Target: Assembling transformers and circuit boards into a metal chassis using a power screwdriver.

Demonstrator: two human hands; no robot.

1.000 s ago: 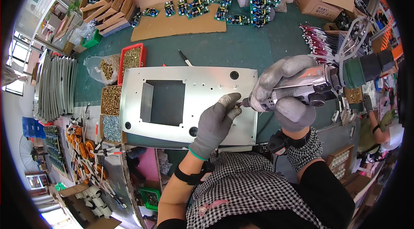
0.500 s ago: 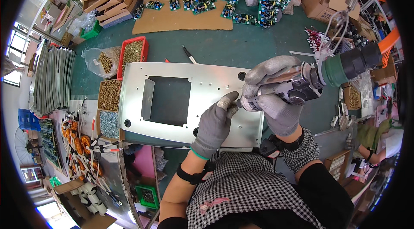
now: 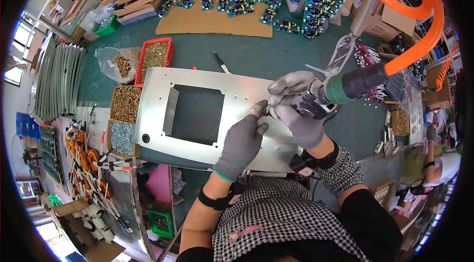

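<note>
A silver sheet-metal panel (image 3: 197, 151) with a large rectangular cutout and several small holes lies in front of me on the bench. Over its right half, my right hand (image 3: 302, 124), in a grey glove, grips a hand-held power driver (image 3: 316, 106) with a green collar. My left hand (image 3: 242, 141), also gloved, rests low over the panel, its fingertips bunched against the driver's tip. Whatever small piece sits between those fingertips is hidden. A black ring-shaped grommet (image 3: 145, 138) sits in the panel's near left corner.
An orange coiled hose (image 3: 417, 59) and a hanging spring (image 3: 368, 2) run up from the driver. Left of the panel stand a red bin of screws (image 3: 171, 59) and boxes of brass (image 3: 125, 106) and silver fasteners (image 3: 122, 137). Circuit boards (image 3: 241, 5) line the cardboard behind.
My right hand and the driver have shifted left, and the driver's tip is now hidden between my hands. The hose and spring have swung left. My left hand has moved slightly.
</note>
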